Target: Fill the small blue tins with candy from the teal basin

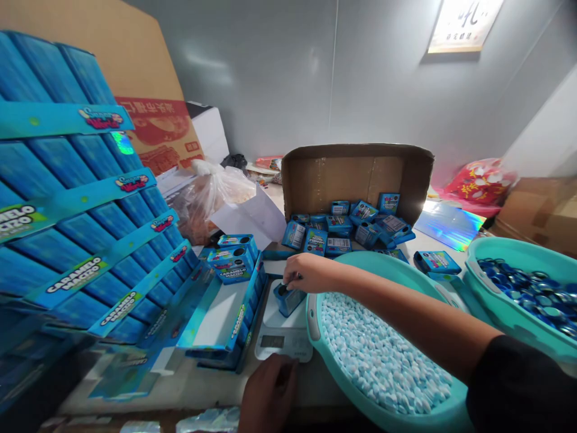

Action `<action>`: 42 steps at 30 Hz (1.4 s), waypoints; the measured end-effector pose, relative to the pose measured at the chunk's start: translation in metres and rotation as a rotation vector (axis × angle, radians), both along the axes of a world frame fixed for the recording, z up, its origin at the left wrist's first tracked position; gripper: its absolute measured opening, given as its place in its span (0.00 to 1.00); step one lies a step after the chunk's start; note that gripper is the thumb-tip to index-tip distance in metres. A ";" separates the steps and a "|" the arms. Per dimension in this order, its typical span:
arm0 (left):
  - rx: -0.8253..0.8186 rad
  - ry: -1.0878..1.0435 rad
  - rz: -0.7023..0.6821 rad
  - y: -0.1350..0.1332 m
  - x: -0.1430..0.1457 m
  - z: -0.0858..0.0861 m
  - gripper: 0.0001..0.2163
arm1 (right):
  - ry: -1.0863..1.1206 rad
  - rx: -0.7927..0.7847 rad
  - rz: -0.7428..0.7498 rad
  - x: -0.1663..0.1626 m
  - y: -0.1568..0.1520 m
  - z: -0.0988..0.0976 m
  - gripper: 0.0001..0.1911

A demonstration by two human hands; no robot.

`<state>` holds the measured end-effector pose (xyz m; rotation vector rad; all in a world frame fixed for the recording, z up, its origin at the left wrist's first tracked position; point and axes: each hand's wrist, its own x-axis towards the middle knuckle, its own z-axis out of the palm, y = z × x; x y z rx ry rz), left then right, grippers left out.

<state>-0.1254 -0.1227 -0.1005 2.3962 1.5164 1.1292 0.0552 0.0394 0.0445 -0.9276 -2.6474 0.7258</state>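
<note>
A small blue candy box (287,302) stands on the white kitchen scale (283,337), its top toward my right hand (306,273). The fingers of that hand are pinched together right over the box's opening; what they hold is too small to make out. Loosely curled, my left hand (269,391) rests at the front edge of the scale, in shadow, and its grip is hidden. My right forearm crosses over a teal basin (314,328) filled with pale blue and white candies (383,355). Left of the scale lies a blue display tray (216,319) with a few candy boxes (232,258) at its far end.
Stacked display trays full of blue boxes (76,222) rise on the left. Behind the basin, an open cardboard carton (347,174) holds several candy boxes. Another teal basin (487,282) with shiny dark blue pieces stands right. A single blue box (436,262) lies between.
</note>
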 end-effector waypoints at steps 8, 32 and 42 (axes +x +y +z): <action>-0.082 0.004 -0.029 0.001 -0.003 -0.005 0.07 | 0.087 0.061 0.047 -0.004 -0.011 -0.005 0.05; 0.256 0.029 0.102 -0.002 -0.009 0.048 0.01 | 0.038 0.174 -0.166 0.045 -0.062 0.015 0.23; -0.342 0.324 0.713 0.126 -0.036 0.152 0.25 | -0.348 0.004 -0.339 0.098 -0.080 -0.032 0.22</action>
